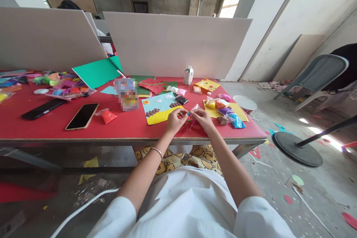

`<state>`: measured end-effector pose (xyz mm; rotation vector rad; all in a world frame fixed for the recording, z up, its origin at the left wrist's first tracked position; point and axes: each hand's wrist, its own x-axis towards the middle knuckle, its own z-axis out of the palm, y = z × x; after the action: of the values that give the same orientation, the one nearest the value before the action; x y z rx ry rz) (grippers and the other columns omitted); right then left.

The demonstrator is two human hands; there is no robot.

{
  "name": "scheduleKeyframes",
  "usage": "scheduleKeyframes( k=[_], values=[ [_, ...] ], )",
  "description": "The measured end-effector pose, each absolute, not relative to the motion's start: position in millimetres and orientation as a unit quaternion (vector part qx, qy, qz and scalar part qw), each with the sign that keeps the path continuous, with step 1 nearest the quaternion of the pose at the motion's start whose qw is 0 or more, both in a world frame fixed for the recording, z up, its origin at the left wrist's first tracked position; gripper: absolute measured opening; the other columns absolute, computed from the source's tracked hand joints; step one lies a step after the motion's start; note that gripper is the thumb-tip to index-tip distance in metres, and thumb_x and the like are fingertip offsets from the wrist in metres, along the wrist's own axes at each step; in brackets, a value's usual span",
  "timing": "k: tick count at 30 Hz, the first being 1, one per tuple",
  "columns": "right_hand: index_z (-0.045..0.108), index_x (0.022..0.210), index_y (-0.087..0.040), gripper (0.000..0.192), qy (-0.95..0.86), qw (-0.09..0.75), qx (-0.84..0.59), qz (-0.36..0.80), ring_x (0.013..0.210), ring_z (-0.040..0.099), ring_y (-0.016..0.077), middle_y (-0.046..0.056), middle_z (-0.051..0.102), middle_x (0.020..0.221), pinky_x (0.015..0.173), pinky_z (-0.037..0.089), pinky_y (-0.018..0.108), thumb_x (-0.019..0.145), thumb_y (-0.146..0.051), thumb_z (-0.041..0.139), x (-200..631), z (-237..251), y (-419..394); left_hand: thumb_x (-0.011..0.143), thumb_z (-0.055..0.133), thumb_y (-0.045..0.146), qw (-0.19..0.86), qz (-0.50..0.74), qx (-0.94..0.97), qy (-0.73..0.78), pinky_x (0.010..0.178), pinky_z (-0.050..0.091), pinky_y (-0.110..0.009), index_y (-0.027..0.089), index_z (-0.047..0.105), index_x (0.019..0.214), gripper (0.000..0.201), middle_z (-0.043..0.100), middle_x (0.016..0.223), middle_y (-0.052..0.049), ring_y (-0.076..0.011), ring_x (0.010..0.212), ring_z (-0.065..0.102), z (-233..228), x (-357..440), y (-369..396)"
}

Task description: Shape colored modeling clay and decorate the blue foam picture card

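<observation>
Both hands, left [175, 120] and right [201, 118], pinch 1 small clear bag [194, 109] near bags of coloured clay [227, 113].

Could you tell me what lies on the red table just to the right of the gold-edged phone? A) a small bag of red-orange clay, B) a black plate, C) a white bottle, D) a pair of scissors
A: a small bag of red-orange clay lies beside the gold-edged phone on the red table.
</observation>
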<state>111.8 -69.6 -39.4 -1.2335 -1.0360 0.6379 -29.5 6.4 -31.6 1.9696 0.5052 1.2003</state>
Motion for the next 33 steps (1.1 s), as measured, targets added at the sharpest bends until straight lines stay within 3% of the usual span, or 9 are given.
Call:
scheduleKeyframes(
  k=[33],
  values=[
    [0.067, 0.072, -0.021, 0.036, -0.458, 0.639, -0.552, 0.279, 0.064, 0.06, 0.0156, 0.001, 0.066, 0.068, 0.064, 0.05, 0.03, 0.063, -0.055, 0.076, 109.4, -37.5, -71.0, 0.076, 0.065, 0.021, 0.414, 0.468, 0.75, 0.218, 0.06, 0.052, -0.024, 0.017, 0.067, 0.073, 0.005, 0.071, 0.074, -0.003, -0.013, 0.063, 0.063, -35.1, -26.0, 11.9]
  ],
)
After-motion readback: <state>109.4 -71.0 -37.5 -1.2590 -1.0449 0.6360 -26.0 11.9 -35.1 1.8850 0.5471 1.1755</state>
